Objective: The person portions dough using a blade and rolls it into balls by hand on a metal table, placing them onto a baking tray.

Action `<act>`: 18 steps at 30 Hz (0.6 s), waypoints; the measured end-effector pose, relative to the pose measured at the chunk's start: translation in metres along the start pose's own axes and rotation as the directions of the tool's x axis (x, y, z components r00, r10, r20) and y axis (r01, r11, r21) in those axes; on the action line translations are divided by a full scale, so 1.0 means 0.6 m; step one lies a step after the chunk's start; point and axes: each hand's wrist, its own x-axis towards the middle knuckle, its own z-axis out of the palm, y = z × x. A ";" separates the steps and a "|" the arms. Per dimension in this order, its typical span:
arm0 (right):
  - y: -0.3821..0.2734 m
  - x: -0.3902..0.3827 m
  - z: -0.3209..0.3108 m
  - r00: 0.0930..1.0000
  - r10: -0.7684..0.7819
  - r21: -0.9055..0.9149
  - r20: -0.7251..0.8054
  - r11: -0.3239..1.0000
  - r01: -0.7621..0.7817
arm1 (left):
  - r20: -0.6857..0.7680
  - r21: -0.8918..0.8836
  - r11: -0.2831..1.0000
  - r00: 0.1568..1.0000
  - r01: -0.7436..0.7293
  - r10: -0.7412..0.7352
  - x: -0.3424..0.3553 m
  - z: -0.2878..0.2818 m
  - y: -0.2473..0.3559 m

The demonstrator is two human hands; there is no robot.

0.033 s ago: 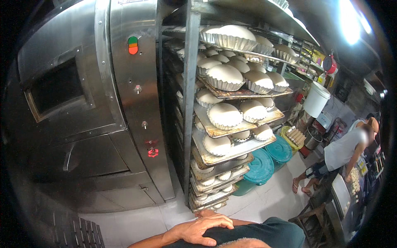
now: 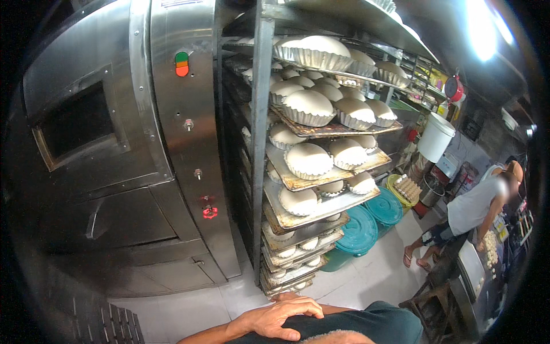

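My left hand (image 2: 272, 320) lies palm down on the dark green trousers (image 2: 375, 324) at the bottom of the view. Its fingers are loosely stretched to the right, the thumb apart from them, and it holds nothing. Just beyond it, a strip of bare skin (image 2: 329, 308) shows, partly covered; I cannot tell which limb it is. My right hand is not recognisable anywhere. In front stands a metal rack (image 2: 264, 114), apart from my hand. Its stacked baking trays (image 2: 309, 182) carry pale, domed dough pieces (image 2: 310, 108) in fluted tins.
A steel oven (image 2: 186, 149) with a dark window and switches stands left of the rack. Teal lidded bins (image 2: 358, 229), a yellow tub (image 2: 395, 182) with an egg tray, and a white bucket (image 2: 437, 136) stand behind. At right, a person (image 2: 472, 209) bends over a worktable.
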 end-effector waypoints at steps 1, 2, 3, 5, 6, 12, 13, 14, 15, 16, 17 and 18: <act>0.024 -0.012 -0.002 1.000 -0.010 -0.038 -0.001 0.999 0.010 | 0.003 -0.010 1.000 1.000 -0.020 0.020 0.011 0.003 0.009; 0.045 -0.011 0.003 0.999 -0.044 -0.068 0.011 0.997 0.045 | 0.017 0.019 0.999 0.999 -0.035 0.035 0.010 0.007 0.001; 0.067 -0.006 0.012 0.996 -0.082 -0.094 0.020 0.992 0.084 | 0.028 0.049 0.998 0.998 -0.049 0.047 0.003 0.011 -0.011; 0.109 0.012 0.050 0.982 -0.171 -0.142 0.076 0.973 0.180 | -0.004 0.071 0.995 0.998 -0.068 0.068 -0.016 0.035 -0.015; 0.131 0.019 0.066 0.975 -0.205 -0.168 0.091 0.962 0.218 | -0.027 0.058 0.995 0.996 -0.087 0.088 -0.022 0.048 -0.004; 0.406 0.082 0.233 0.946 -0.315 -0.282 -0.078 0.917 0.282 | 0.023 -0.020 0.985 0.984 -0.174 0.174 -0.047 0.119 0.004; 0.212 0.048 0.209 0.975 -0.222 -0.216 0.012 0.951 0.220 | -0.087 0.004 0.995 0.991 -0.103 0.103 -0.081 0.132 0.005; 0.004 -0.080 0.121 0.997 -0.048 -0.207 0.064 0.976 0.060 | -0.155 -0.015 0.994 0.982 -0.108 0.104 -0.094 0.143 0.010; 0.009 -0.120 0.119 0.997 -0.073 -0.175 -0.016 0.982 0.069 | -0.113 -0.051 0.992 0.987 -0.117 0.111 -0.084 0.155 0.006; 0.001 -0.155 0.118 0.991 -0.104 -0.151 -0.088 0.984 0.090 | -0.083 -0.081 0.989 0.990 -0.120 0.113 -0.081 0.166 0.002; -0.068 -0.188 0.097 0.998 0.020 -0.132 -0.060 0.991 -0.028 | -0.078 -0.103 0.984 0.988 -0.143 0.135 -0.083 0.176 0.001; -0.071 -0.194 0.105 0.995 0.089 -0.121 -0.053 0.988 -0.095 | -0.064 -0.118 0.984 0.990 -0.135 0.128 -0.085 0.184 0.000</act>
